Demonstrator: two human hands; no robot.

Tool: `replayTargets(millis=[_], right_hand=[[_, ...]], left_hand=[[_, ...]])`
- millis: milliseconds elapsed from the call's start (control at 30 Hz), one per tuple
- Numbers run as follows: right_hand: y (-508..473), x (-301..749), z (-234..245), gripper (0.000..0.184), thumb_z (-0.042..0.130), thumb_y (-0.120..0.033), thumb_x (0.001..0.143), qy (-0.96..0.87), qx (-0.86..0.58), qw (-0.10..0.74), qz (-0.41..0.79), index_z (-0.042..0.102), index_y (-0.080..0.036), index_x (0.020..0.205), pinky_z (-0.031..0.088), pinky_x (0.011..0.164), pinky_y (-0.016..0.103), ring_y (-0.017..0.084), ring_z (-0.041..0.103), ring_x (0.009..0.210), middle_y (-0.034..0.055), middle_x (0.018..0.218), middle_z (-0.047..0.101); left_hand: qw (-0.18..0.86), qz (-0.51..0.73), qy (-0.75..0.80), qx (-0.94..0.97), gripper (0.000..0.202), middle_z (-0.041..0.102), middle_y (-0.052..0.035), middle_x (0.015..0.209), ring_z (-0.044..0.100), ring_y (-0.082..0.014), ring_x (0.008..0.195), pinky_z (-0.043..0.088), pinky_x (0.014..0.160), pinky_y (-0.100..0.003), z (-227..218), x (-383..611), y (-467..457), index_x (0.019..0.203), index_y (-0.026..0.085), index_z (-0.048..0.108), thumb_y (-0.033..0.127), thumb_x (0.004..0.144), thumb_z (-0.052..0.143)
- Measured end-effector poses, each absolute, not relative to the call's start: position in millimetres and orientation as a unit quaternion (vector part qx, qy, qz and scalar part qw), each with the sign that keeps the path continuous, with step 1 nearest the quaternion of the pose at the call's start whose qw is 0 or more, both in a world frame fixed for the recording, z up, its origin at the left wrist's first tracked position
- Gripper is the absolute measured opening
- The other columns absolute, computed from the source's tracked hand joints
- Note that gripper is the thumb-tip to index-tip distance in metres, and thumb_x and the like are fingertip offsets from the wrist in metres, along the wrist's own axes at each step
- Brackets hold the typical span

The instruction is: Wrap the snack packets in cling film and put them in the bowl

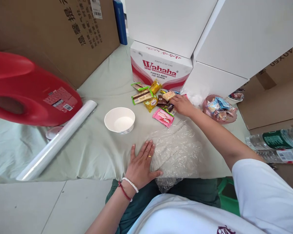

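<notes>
My left hand (pixel 140 165) lies flat on the cloth-covered table with its fingers spread, beside a crumpled clear plastic bag (pixel 178 148). My right hand (pixel 182 104) reaches into a pile of wrapped snacks, its fingers closed at the edge of a tan snack packet (pixel 169 95). Around it lie a pink wafer packet (pixel 163 117), a yellow packet (pixel 150 103), a brown packet (pixel 162 100) and a long green-ended bar (pixel 142 96). Left of the pile stands a white paper bowl (pixel 119 120) with nothing in it.
A Wahaha water carton (pixel 161 66) stands behind the snacks. On the right is a pink bowl (pixel 207 110) of wrapped sweets. A roll of plastic film (pixel 57 139) and a red jug (pixel 34 91) are on the left. Water bottles (pixel 275 139) lie at the far right.
</notes>
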State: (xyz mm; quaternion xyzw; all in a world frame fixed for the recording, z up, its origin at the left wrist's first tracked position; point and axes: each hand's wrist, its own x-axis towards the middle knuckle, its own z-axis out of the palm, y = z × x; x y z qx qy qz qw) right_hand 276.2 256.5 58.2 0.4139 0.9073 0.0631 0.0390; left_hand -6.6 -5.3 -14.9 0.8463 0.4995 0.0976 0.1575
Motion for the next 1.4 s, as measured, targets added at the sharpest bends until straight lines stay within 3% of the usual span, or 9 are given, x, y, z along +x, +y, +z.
replayTargets(millis=[133,300,400,533,767,900,1000,1167,1400], right_hand=[[260,262,49,0.044,0.038,-0.013,0.100,0.894,0.438,0.052,0.076,0.058,-0.013,0.139,0.034,0.096,0.045,0.034,0.045,0.123,0.0189,0.134,0.061],[239,278,60,0.030,0.050,-0.018,0.095,0.871,0.483,0.024,0.083,0.064,-0.009,0.120,0.035,0.099,0.048,0.038,0.047,0.121,0.0232,0.124,0.062],[205,291,78,0.031,0.050,-0.021,0.094,0.848,0.528,-0.030,0.009,0.057,-0.011,0.123,0.042,0.086,0.040,0.034,0.056,0.106,0.0209,0.120,0.064],[137,291,93,0.021,0.050,-0.021,0.096,0.867,0.475,0.000,-0.149,0.056,-0.017,0.116,0.041,0.076,0.031,0.024,0.061,0.089,0.0110,0.103,0.068],[57,264,73,0.021,0.053,-0.012,0.092,0.903,0.406,0.108,-0.094,0.061,-0.018,0.111,0.038,0.083,0.037,0.030,0.055,0.104,0.0143,0.112,0.066],[53,255,61,0.028,0.053,-0.013,0.094,0.893,0.432,0.099,-0.079,0.061,-0.017,0.121,0.039,0.086,0.039,0.032,0.053,0.112,0.0160,0.120,0.065],[52,256,52,0.039,0.056,-0.018,0.097,0.894,0.432,0.075,-0.091,0.057,-0.017,0.135,0.039,0.097,0.043,0.033,0.049,0.125,0.0167,0.136,0.060],[46,268,39,0.043,0.056,-0.022,0.101,0.903,0.417,0.035,-0.099,0.054,-0.019,0.144,0.027,0.116,0.050,0.032,0.038,0.141,0.0150,0.151,0.052],[56,266,47,0.042,0.068,-0.033,0.095,0.897,0.419,0.055,-0.125,0.062,-0.017,0.133,0.039,0.097,0.043,0.033,0.046,0.124,0.0158,0.127,0.063]], left_hand=[[0.157,0.090,0.501,0.846,0.104,0.028,-0.0166,0.169,0.026,-0.0374,0.158,-0.001,0.128,-0.067,-13,-6,-6,0.163,0.016,0.031,0.076,0.083,0.059],[0.162,0.085,0.504,0.844,0.105,0.028,-0.0176,0.170,0.025,-0.0382,0.158,-0.002,0.128,-0.068,-13,-5,-5,0.163,0.016,0.030,0.075,0.082,0.062],[0.165,0.080,0.502,0.846,0.105,0.026,-0.0172,0.170,0.024,-0.0374,0.159,-0.004,0.127,-0.068,-14,-5,-5,0.164,0.015,0.029,0.075,0.083,0.060],[0.158,0.072,0.501,0.848,0.105,0.023,-0.0161,0.171,0.023,-0.0369,0.159,-0.006,0.127,-0.069,-14,-5,-4,0.164,0.015,0.026,0.076,0.085,0.058],[0.142,0.038,0.503,0.851,0.105,0.023,-0.0175,0.171,0.024,-0.0375,0.159,-0.001,0.126,-0.070,-9,-2,-2,0.165,0.016,0.025,0.076,0.085,0.057],[0.129,0.022,0.507,0.852,0.103,0.022,-0.0176,0.171,0.024,-0.0370,0.159,0.000,0.126,-0.070,-8,-2,-1,0.165,0.017,0.025,0.076,0.086,0.056],[0.127,0.014,0.509,0.851,0.102,0.022,-0.0172,0.171,0.024,-0.0365,0.159,0.000,0.127,-0.069,-8,-1,-1,0.165,0.017,0.025,0.075,0.086,0.055],[0.131,0.007,0.510,0.850,0.105,0.020,-0.0165,0.172,0.023,-0.0364,0.159,0.000,0.126,-0.070,-9,-1,-1,0.165,0.016,0.023,0.076,0.086,0.056],[0.129,-0.004,0.515,0.847,0.109,0.021,-0.0167,0.172,0.024,-0.0384,0.158,0.003,0.125,-0.071,-9,-1,1,0.166,0.017,0.020,0.076,0.083,0.059]])
